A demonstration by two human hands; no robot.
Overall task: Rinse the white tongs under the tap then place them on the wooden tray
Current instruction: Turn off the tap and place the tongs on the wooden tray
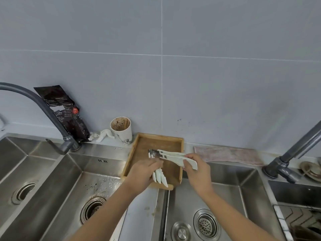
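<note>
Two pairs of white tongs are held above the wooden tray (175, 141), which sits on the ledge between two steel sinks. My left hand (142, 173) grips one pair of white tongs (160, 177), whose white tips point down toward me. My right hand (195, 168) holds the other pair of white tongs (171, 156) level over the tray, metal hinge end pointing left. A grey tap (43, 108) arches over the left sink; no water shows.
A stained white cup (121, 129), a crumpled tissue (102, 134) and a dark packet (64, 110) stand against the tiled wall behind the left sink (57, 185). A pinkish cloth (227, 154) lies right of the tray. The right sink (225, 197) has a second tap (295, 150).
</note>
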